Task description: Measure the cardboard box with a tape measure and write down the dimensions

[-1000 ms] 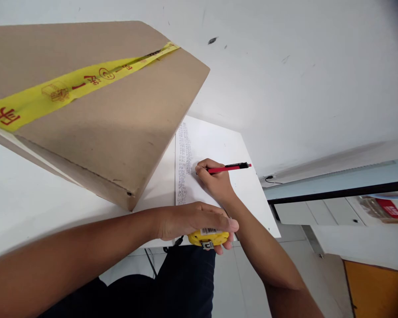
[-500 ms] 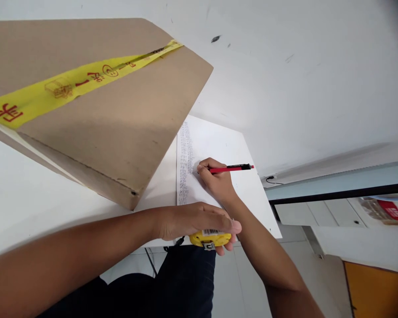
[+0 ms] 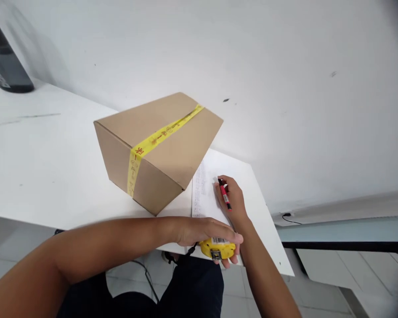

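Observation:
My left hand (image 3: 207, 230) is closed round a yellow tape measure (image 3: 218, 248) at the table's front edge, with the metal hook of its blade showing and a dark strap hanging from it. Over the paper, my right hand (image 3: 234, 196) holds a red and black pen (image 3: 224, 194) between its fingers. The sheet of paper (image 3: 200, 201) lies partly behind my left forearm and bears columns of small handwriting. Left of the paper stands a brown cardboard box (image 3: 162, 174), sealed with yellow tape (image 3: 155, 140) printed in red.
The white table (image 3: 53, 176) runs along a white wall (image 3: 268, 88). A dark bottle-like container (image 3: 8, 62) stands at the far left back. Below the edge are my dark-trousered legs (image 3: 195, 287) and a black cable (image 3: 147, 276) on the tiled floor.
My view has pulled back, so the box looks smaller and more of the table shows. The pen in my right hand has swung from pointing right to slanting back toward me, its grip shifted.

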`<state>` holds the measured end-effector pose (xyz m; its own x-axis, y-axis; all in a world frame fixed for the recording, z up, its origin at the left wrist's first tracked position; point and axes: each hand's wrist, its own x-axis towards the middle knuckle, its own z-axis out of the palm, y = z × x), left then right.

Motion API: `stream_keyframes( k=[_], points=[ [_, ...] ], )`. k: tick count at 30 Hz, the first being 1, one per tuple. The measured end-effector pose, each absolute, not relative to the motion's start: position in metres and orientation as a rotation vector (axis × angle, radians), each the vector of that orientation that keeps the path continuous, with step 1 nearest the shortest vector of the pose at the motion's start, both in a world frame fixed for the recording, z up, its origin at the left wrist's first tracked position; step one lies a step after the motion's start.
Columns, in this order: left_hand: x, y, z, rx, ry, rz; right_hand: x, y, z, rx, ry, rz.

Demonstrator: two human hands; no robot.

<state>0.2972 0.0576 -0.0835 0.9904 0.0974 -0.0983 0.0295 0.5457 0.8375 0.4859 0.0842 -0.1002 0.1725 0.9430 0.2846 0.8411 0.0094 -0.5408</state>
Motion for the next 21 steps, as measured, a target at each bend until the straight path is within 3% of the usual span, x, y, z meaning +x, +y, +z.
stream_keyframes(
  k=[13,21],
  points=[
    [0.289,0.058,-0.083,0.976,0.241,0.143,0.492,0.095,-0.092,-2.317,-1.450,0.072],
    [0.266,0.012,-0.040,1.203,0.286,0.423,0.481,0.082,-0.057,-2.051,-1.380,0.160]
  ],
)
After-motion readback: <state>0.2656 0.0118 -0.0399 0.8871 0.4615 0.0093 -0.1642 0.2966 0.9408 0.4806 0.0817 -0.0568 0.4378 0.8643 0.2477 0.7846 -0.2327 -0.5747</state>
